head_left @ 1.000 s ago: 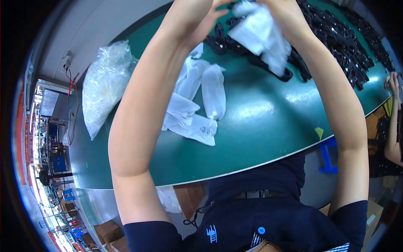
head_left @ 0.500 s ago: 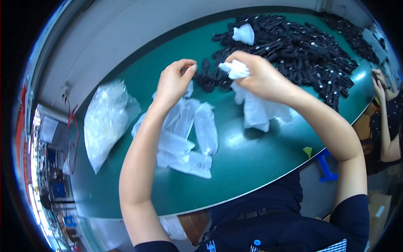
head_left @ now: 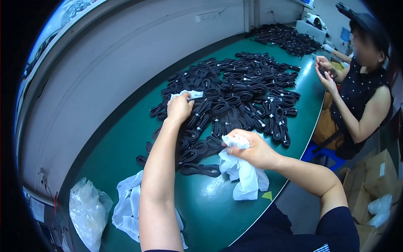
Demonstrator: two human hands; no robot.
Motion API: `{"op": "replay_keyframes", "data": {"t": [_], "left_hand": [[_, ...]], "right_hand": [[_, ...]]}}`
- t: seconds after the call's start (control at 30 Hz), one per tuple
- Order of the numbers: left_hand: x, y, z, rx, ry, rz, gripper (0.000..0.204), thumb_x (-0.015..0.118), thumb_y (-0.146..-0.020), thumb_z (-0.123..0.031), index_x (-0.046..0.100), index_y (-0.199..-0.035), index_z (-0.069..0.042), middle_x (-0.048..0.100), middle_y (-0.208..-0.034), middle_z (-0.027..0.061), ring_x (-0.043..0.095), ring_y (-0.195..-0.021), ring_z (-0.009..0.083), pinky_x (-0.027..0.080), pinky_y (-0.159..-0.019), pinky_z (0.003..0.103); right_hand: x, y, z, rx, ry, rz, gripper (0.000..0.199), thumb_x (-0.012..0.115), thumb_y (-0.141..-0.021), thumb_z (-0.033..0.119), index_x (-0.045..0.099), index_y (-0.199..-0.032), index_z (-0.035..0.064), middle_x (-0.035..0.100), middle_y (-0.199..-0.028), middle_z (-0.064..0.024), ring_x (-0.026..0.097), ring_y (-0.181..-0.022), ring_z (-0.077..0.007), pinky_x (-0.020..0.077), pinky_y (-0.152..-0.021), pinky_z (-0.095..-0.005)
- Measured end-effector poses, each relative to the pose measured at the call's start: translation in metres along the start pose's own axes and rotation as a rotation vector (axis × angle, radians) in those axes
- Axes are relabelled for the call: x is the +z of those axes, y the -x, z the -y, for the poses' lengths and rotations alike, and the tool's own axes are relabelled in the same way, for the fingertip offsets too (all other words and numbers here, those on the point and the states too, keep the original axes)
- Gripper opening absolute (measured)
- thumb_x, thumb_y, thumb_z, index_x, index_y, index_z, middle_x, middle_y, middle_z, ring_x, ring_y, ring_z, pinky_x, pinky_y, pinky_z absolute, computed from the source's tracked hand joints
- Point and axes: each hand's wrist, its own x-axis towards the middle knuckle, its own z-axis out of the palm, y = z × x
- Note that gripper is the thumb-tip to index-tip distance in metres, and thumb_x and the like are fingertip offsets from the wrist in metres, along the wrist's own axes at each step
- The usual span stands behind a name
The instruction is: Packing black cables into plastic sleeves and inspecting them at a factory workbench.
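Left hand (head_left: 179, 107) reaching far into the cable pile (head_left: 235, 101) at table (head_left: 201, 210) centre, closed on a bundled cable, right hand (head_left: 252, 149) gripping white bags (head_left: 245, 176) nearer; likely next, bagging the cable.

A long green tabletop (head_left: 201, 210) curves through the room, backed by a pale grey wall (head_left: 109, 75) carrying a white socket strip (head_left: 206, 17). Cardboard boxes (head_left: 373, 176) stand on the floor at the right, beside a blue stool (head_left: 315, 152). The lighting is even, with a soft sheen on the green surface.
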Motion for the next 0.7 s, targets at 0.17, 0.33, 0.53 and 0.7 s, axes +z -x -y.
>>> {"op": "replay_keyframes", "data": {"t": [0.17,0.33,0.53,0.7], "left_hand": [[0.008,-0.014,-0.012,-0.141,0.102,-0.12,0.074,0.067,-0.079,-0.026,0.029,-0.139,-0.009,0.064,-0.1,0.0258,0.062,-0.094,0.0396,0.048,-0.084,0.048],[0.001,-0.009,0.006,-0.074,0.014,-0.352,0.02,0.064,-0.079,-0.023,0.071,-0.083,-0.004,0.062,-0.098,0.0191,0.06,-0.093,0.0375,0.05,-0.082,0.045],[-0.053,0.068,-0.072,0.104,0.921,-0.091,0.024,0.05,-0.093,-0.022,0.063,-0.096,-0.001,0.059,-0.079,-0.0013,0.051,-0.07,0.0074,0.042,-0.064,0.024],[-0.058,0.142,-0.14,-0.055,1.456,0.09,0.041,0.044,-0.097,-0.037,0.047,-0.12,-0.004,0.055,-0.102,0.0026,0.052,-0.085,0.0093,0.042,-0.075,0.025]], "right_hand": [[-0.011,0.008,-0.006,0.15,-0.32,-0.162,0.017,0.063,-0.086,0.011,0.059,-0.1,0.0025,0.062,-0.088,-0.0029,0.058,-0.083,-0.0087,0.0475,-0.076,-0.0253],[-0.016,-0.002,-0.011,0.097,-0.429,-0.272,0.019,0.067,-0.083,0.012,0.06,-0.1,0.0056,0.062,-0.088,-0.0006,0.059,-0.082,-0.0092,0.0479,-0.076,-0.0259],[-0.036,-0.04,0.007,-0.217,-0.37,-0.539,0.021,0.064,-0.087,0.016,0.058,-0.104,0.004,0.06,-0.089,-0.0018,0.057,-0.083,-0.0099,0.0464,-0.076,-0.0253],[0.002,-0.058,0.021,-0.354,-0.462,-0.604,0.017,0.063,-0.087,0.014,0.059,-0.1,0.0044,0.06,-0.086,-0.0009,0.056,-0.077,-0.0062,0.0461,-0.068,-0.0219]]}}
